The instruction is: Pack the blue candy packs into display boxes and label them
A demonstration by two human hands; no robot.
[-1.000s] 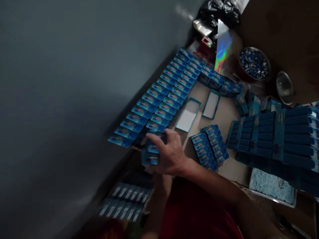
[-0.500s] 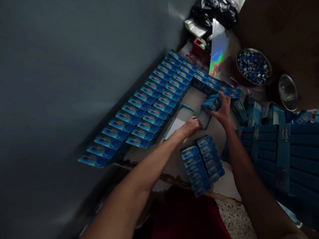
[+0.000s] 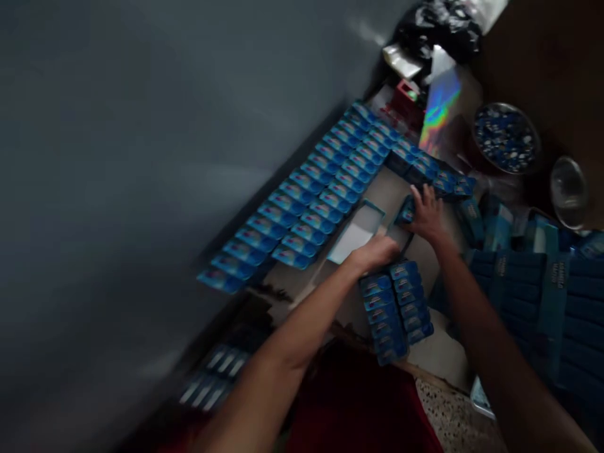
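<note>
An open carton (image 3: 353, 242) with a pale inside and blue edges lies on the table. My left hand (image 3: 381, 250), slightly blurred, is closed at its near side, fingers curled over the edge. My right hand (image 3: 427, 217) has its fingers spread, touching a small group of blue packs (image 3: 406, 211) in the carton's right-hand section. Close to my left hand, two rows of blue packs (image 3: 384, 314) stand side by side near the table's front edge.
Long rows of blue packs (image 3: 306, 195) run along the wall. Blue display boxes (image 3: 519, 283) are stacked at the right. Behind them are a metal bowl (image 3: 507, 138) of small blue and silver pieces, a clear bowl (image 3: 569, 192) and a red tape dispenser (image 3: 406, 100).
The blue packs in my right hand have gone down into the carton's right-hand section, and its fingers have spread. My left hand stays at the carton's edge. The whole view has shifted.
</note>
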